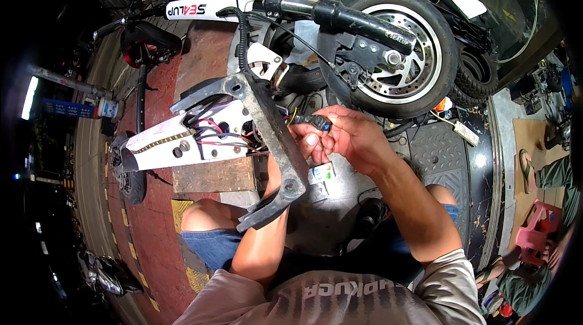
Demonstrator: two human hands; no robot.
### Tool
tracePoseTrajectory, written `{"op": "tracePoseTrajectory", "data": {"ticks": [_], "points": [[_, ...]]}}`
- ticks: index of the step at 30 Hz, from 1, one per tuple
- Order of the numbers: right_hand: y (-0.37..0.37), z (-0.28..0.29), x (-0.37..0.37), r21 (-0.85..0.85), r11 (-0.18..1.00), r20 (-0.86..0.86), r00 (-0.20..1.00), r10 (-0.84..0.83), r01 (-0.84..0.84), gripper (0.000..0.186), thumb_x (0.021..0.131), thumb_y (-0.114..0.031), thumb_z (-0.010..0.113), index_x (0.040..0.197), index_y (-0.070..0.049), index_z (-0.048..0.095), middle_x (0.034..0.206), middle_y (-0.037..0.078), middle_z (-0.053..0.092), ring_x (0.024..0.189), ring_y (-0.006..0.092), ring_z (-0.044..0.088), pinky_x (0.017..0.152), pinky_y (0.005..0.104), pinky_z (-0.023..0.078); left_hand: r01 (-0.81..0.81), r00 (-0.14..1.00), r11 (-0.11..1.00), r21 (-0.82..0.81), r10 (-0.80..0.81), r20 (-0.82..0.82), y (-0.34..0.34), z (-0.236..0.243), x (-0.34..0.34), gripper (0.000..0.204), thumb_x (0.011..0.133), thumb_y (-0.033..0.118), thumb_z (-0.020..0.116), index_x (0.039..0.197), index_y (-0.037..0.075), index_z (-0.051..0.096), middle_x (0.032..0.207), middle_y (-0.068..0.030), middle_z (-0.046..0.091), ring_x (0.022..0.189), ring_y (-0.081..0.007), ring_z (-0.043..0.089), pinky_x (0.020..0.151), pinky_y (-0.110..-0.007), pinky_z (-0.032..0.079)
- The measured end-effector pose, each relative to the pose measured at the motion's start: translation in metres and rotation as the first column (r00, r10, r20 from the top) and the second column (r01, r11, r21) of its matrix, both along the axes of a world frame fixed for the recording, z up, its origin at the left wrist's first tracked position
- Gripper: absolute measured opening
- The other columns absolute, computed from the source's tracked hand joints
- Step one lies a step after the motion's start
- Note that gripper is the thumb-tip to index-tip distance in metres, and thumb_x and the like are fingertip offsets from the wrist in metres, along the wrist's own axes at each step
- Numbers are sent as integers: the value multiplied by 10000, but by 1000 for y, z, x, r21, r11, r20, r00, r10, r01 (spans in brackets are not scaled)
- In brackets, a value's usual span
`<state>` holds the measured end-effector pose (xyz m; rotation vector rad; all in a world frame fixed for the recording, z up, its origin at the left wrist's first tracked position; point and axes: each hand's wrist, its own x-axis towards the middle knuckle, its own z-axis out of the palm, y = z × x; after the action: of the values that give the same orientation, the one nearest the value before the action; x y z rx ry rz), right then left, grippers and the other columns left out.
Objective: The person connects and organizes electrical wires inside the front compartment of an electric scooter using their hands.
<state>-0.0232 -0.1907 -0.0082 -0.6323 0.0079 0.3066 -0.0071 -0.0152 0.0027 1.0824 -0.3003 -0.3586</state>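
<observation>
Both my hands meet over a black, tape-wrapped wire bundle [313, 121] with a bit of blue at its end. My left hand [308, 144] pinches it from below, partly hidden behind a scuffed black U-shaped bracket [276, 143]. From the right, my right hand [358, 136] closes its thumb and fingers on the same bundle. A yellow wire [294, 115] runs beside it. The bracket stands across the end of a white scooter frame [212, 119], laid open with red and black wires [209, 136] showing. Below my fingers is a small white item with coloured print [322, 174].
The scooter's front wheel [419, 91] with its brake disc lies beyond my hands. A wooden block [215, 176] sits under the frame. Right of me are a textured plate [440, 155], a white power strip [466, 133] and a pink stool [537, 231] beside another person.
</observation>
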Motion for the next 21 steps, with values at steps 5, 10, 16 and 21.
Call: {"op": "tracePoseTrajectory", "data": {"ticks": [5, 10, 16, 21], "points": [[1, 4, -1, -67, 997, 6, 999, -49, 49, 326, 1087, -203, 506, 1244, 65, 604, 830, 148, 661, 650, 234, 640, 593, 369, 546, 11, 1000, 1000, 11, -11, 11, 0, -3, 2, 163, 1022, 130, 676, 1029, -32, 662, 880, -182, 706, 662, -190, 627, 660, -341, 584], [2, 7, -2, -101, 992, 5, 997, -74, 74, 326, 1081, -226, 517, 1206, 56, 621, 781, 119, 652, 636, 211, 633, 590, 348, 537, -22, 999, 998, 58, 25, -36, -2, 5, 0, 198, 1024, 156, 674, 989, -38, 656, 825, -162, 694, 650, -190, 622, 645, -332, 568], [10, 19, -10, -180, 972, -16, 988, -155, 149, 234, 1058, -164, 531, 1129, 36, 629, 775, 86, 657, 596, 141, 609, 567, 300, 509, -80, 995, 992, 98, 85, -50, -4, 1, -1, 281, 1029, 272, 698, 1147, 24, 639, 820, -53, 641, 643, -162, 581, 611, -345, 536], [14, 37, -20, -471, 849, 77, 970, -231, 240, 159, 1046, -109, 520, 985, 12, 602, 749, 83, 660, 571, 126, 620, 511, 286, 499, -127, 964, 992, 14, 126, -234, -10, 10, -7, 241, 1041, 226, 676, 1136, 7, 637, 731, -60, 609, 597, -186, 600, 556, -351, 551]]}}
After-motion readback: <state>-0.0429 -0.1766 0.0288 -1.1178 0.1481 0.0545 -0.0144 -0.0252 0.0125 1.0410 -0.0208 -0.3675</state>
